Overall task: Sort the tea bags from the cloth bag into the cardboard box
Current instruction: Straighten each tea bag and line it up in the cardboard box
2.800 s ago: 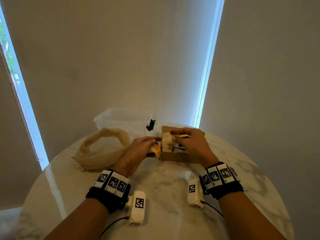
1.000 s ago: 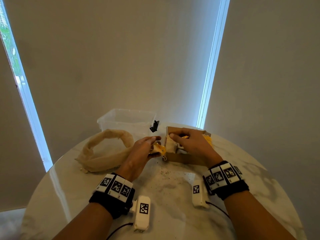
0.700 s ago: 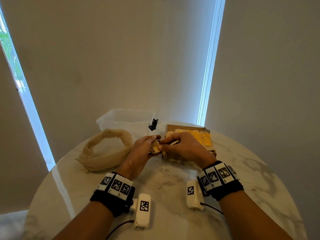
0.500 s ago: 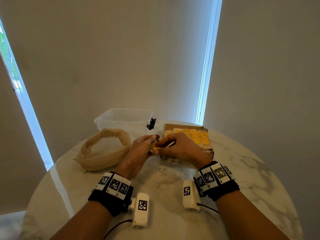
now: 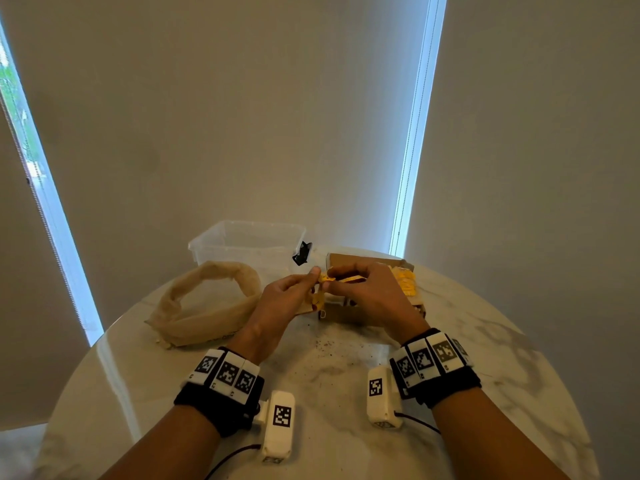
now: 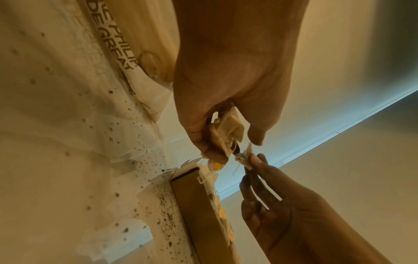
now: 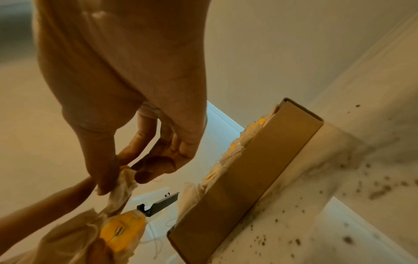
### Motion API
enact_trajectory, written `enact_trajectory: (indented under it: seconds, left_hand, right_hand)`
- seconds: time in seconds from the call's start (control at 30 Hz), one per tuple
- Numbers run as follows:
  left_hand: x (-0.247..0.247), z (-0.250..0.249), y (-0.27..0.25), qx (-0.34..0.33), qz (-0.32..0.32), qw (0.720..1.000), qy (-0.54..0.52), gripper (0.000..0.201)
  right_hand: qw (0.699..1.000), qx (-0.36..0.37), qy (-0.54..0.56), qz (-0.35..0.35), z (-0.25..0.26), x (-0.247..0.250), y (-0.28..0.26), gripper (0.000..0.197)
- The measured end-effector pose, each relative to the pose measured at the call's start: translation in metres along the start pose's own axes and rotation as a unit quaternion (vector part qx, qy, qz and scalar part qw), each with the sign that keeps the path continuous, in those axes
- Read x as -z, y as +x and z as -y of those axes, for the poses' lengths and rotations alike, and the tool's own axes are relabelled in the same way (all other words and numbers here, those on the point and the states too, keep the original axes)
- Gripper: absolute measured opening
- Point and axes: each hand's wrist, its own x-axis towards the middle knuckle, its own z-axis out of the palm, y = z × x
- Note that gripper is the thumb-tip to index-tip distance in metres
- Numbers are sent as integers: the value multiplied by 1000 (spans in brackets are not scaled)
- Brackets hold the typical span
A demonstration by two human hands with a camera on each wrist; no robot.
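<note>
My left hand (image 5: 310, 280) grips a small bunch of crumpled tea bags (image 6: 228, 130), one with a yellow tag (image 7: 122, 230). It hovers just left of the cardboard box (image 5: 346, 313). My right hand (image 5: 332, 277) meets it there, and its thumb and forefinger pinch one tea bag (image 7: 123, 180) at the edge of the bunch. Rows of yellow-tagged tea bags (image 5: 405, 285) stand in the box, partly hidden by the right hand. The beige cloth bag (image 5: 207, 303) lies open on the table to the left, its inside out of sight.
A clear plastic tub (image 5: 249, 242) stands behind the cloth bag, with a black clip (image 5: 302, 253) beside it. Loose tea crumbs (image 5: 329, 344) speckle the round marble table (image 5: 485, 358) in front of the box. Window blinds hang close behind.
My right hand has left the box and come left to the bunch in my left hand, where it now pinches a tea bag. Both hands have risen slightly.
</note>
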Motion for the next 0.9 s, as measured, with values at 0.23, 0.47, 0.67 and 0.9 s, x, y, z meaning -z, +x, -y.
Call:
enact_trajectory:
  seconds: [0.23, 0.47, 0.67, 0.9]
  left_hand:
    - [8, 1, 1, -32, -12, 998, 47, 23]
    - [8, -1, 1, -27, 30, 997, 59, 18]
    - [9, -1, 2, -31, 33, 998, 52, 28]
    - [7, 2, 1, -13, 50, 995, 84, 25]
  right_hand:
    - [999, 6, -34, 23, -5, 2, 1, 26]
    - [995, 8, 5, 99, -2, 8, 0, 20]
    - [998, -13, 20, 60, -4, 11, 0, 11]
    - [998, -16, 41, 36, -3, 13, 0, 18]
